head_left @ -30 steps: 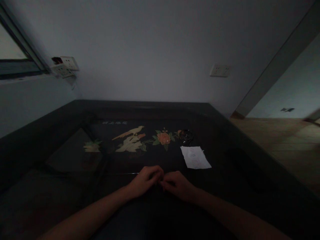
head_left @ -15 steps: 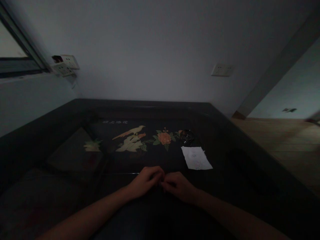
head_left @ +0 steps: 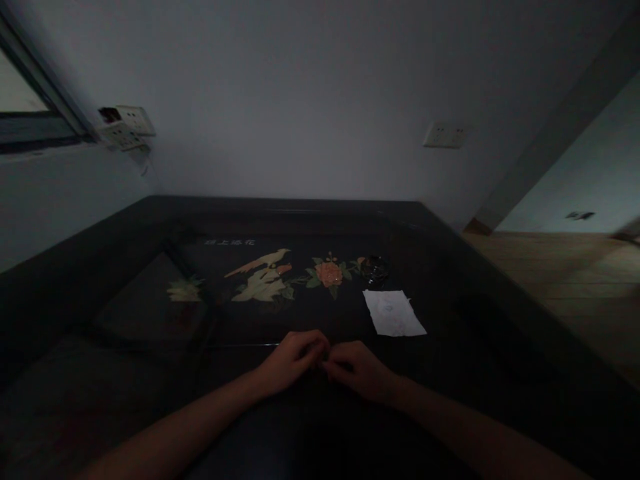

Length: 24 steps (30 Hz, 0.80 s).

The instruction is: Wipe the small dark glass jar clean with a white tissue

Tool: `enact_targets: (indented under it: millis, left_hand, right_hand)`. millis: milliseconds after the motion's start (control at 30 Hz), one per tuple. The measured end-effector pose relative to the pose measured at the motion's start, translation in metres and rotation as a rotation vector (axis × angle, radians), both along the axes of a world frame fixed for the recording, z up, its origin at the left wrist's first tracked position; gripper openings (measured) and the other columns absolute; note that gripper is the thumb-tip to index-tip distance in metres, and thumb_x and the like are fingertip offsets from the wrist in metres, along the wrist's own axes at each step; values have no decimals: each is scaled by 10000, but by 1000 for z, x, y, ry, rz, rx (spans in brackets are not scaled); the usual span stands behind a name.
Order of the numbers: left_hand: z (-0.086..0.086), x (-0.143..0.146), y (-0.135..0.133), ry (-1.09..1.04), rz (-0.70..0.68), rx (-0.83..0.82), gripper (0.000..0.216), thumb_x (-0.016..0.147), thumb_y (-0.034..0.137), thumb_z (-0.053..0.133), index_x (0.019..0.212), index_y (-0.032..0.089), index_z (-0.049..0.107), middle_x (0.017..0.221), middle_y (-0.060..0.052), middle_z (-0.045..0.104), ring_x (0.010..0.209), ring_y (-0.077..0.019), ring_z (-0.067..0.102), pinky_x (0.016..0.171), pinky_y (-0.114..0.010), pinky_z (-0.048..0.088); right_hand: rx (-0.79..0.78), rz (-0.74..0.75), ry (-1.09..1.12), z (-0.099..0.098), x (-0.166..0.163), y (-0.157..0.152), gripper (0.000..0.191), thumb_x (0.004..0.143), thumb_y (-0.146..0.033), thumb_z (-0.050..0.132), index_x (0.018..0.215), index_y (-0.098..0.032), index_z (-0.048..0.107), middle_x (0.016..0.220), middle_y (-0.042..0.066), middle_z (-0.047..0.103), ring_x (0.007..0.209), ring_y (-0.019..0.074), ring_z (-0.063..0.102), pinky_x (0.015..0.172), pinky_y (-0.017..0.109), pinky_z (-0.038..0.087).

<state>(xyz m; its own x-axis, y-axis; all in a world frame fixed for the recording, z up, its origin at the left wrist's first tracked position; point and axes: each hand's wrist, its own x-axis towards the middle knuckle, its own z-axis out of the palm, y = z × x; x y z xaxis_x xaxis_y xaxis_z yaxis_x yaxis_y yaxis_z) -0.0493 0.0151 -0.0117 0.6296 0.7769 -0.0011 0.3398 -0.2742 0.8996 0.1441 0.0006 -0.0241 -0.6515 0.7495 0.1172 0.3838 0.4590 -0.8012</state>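
We see the white paper lying flat on the dark counter, with faint marks on its face, and neither hand touches it. Nearer to us than the paper and to its left, the right hand rests with its fingers curled in toward the thumb, and just beyond it, farther left of the paper, the left hand bends its fingers the same way. The two meet at the fingertips, where it is too dark for us to tell whether anything small is pinched between them. That also limits how far along we can judge things to be: the paper seems unhandled at this moment, and we make out no finished or half-finished piece at the fingertips. Just behind the paper sits a dark, glossy round object, which we cannot identify surely. Left of the paper run a flower design and a bird design. For moving, we judge the short stretch of counter between the right hand and the paper to be an easy reach. Behind the paper, the counter's far edge meets the wall; to the paper's right, a side edge slants toward us with the wooden floor past it, so we would watch that side most.
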Motion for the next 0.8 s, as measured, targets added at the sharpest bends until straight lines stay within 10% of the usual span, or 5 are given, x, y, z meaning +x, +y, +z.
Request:
enact_targets:
  millis: [800]
  left_hand:
    - [0, 0, 0, 13, 2, 6, 294, 926, 351, 388, 845, 149, 587, 738, -8, 600, 639, -110, 546, 611, -216, 415]
  right_hand:
    - [-2, -9, -5, 1, -1, 0, 341, 911, -320, 454, 659, -161, 619, 625, -1, 604, 598, 117, 553, 603, 213, 380]
